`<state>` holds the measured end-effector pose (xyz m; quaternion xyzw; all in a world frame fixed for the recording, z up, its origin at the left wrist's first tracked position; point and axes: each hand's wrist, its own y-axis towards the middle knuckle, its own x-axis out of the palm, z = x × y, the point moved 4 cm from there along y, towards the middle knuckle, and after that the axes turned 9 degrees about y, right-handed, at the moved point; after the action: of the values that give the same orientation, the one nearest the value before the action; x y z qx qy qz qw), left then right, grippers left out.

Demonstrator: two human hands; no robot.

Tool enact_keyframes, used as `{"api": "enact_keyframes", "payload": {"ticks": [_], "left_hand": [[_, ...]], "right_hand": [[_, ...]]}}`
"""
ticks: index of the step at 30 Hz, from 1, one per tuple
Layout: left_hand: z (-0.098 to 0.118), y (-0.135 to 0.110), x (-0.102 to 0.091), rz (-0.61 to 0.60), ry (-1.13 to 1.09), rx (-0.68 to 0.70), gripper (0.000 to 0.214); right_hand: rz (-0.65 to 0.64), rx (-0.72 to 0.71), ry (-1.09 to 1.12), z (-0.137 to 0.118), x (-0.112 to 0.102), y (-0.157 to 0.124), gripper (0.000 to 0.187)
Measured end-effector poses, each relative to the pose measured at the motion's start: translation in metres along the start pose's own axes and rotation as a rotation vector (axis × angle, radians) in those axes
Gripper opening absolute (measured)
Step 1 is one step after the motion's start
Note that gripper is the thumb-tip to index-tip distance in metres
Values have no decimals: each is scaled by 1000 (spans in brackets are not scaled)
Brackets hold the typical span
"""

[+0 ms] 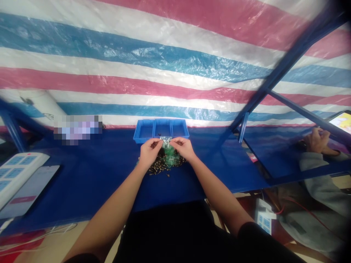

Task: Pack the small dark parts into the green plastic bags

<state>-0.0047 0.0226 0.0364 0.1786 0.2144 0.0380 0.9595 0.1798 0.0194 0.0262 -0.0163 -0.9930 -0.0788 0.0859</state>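
Note:
My left hand [150, 150] and my right hand [183, 148] are both pinched on the top edge of a small clear plastic bag [167, 149] with green inside, held between them. Under the hands lies a pile of small dark and brassy parts [159, 168] on the blue table [90, 175]. Just beyond the hands stands a blue tray [161, 129] with three compartments; a few dark bits lie in its middle one.
A white power strip [15, 171] and a phone [30, 195] lie at the table's left edge. A blue metal frame [274, 78] slants up on the right. Another person's hand [316, 140] and grey sleeve show at far right, near a screen [342, 120].

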Motion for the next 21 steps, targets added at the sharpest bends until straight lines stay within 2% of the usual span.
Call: {"api": "enact_keyframes", "payload": {"ticks": [4, 7, 13, 21], "left_hand": [[6, -1, -1, 13, 71, 63, 26], [5, -3, 0, -10, 78, 38, 27], [8, -4, 1, -84, -116, 17, 32], [9, -2, -1, -8, -2, 60, 25]], "right_hand": [[14, -33, -18, 0, -2, 1, 34], [1, -76, -30, -3, -4, 0, 32], [-45, -17, 80, -6, -3, -1, 38], [-24, -71, 7, -5, -1, -2, 35]]}}
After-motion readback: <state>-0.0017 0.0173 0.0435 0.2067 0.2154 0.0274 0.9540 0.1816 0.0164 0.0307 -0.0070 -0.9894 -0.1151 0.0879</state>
